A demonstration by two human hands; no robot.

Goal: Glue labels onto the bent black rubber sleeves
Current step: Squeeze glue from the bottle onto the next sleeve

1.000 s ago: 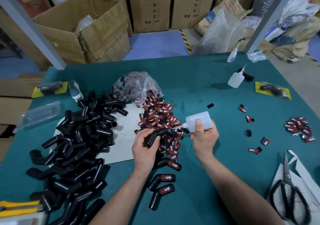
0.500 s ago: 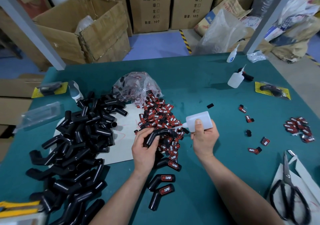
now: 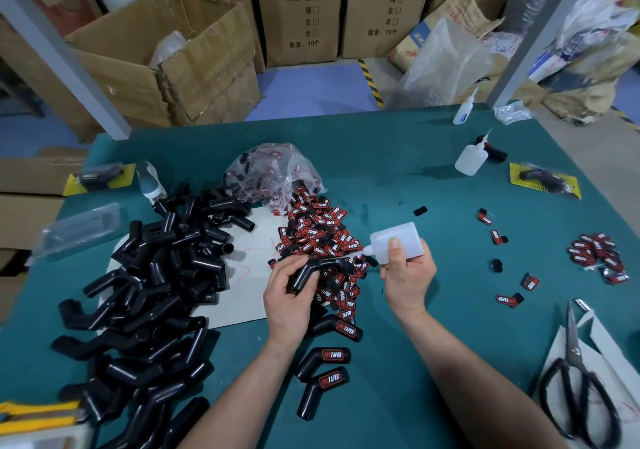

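Note:
My left hand (image 3: pixel 289 301) grips a bent black rubber sleeve (image 3: pixel 311 270) over the heap of red-and-black labels (image 3: pixel 320 232). My right hand (image 3: pixel 407 279) holds a white glue bottle (image 3: pixel 398 241) on its side, thumb on its wall, the nozzle touching the sleeve's upper arm. A big pile of bare sleeves (image 3: pixel 152 293) lies to the left on a pale board (image 3: pixel 256 248). Three labelled sleeves (image 3: pixel 327 358) lie just below my hands.
Black scissors (image 3: pixel 578 389) lie at the lower right on white paper. Loose labels (image 3: pixel 597 256) are scattered on the green table's (image 3: pixel 433 362) right side. Two more glue bottles (image 3: pixel 469 158) stand far right. A plastic bag of labels (image 3: pixel 273 171) sits behind the heap. Cardboard boxes (image 3: pixel 166 64) stand beyond.

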